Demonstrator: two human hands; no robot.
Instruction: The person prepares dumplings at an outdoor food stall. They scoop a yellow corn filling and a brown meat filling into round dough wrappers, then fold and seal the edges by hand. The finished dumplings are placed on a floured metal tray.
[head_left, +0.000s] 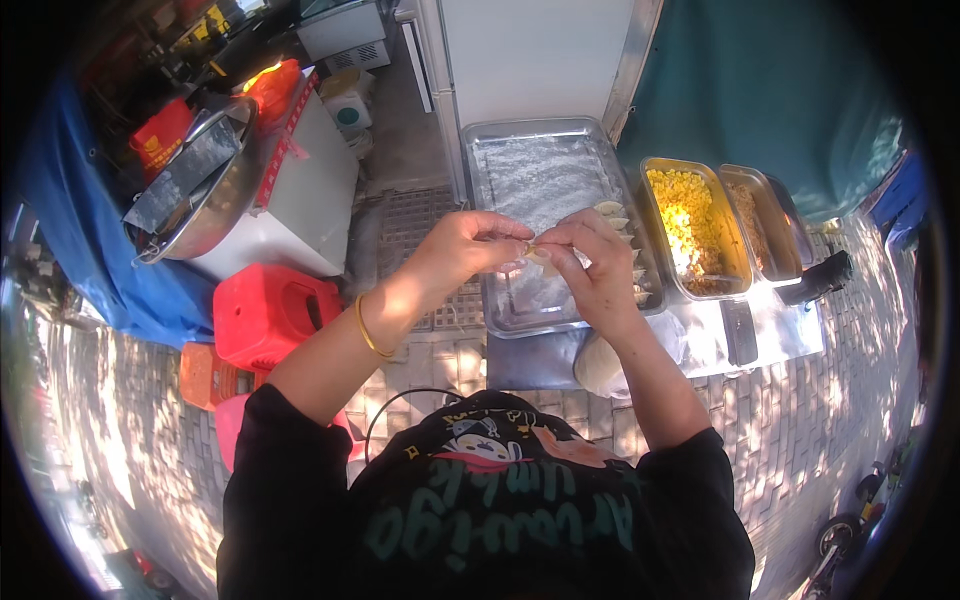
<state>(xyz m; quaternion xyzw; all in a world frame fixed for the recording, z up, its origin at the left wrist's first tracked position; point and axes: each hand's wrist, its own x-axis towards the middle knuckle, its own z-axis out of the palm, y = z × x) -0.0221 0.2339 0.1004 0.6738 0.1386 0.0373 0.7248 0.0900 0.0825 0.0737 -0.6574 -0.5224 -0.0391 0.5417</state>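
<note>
My left hand (480, 244) and my right hand (589, 259) meet above a floured metal tray (540, 176), fingertips pinching the edge of a small dumpling (534, 253) between them. The fingers cover most of it. Along the tray's right side lies a column of folded dumplings (613, 214), partly behind my right hand. Right of the tray stands a rectangular metal pan with yellow crumbly filling (681, 214), and beside that a smaller pan with brownish filling (750, 217). A pale lump in a clear plastic bag (604, 367), perhaps dough, sits under my right forearm.
Red plastic stools (262, 315) stand at the left on the paving, beside a white cabinet (300, 217) bearing a large metal bowl (217, 217). A green tarp (750, 97) hangs behind the pans. A black object (821, 277) lies at the right table end.
</note>
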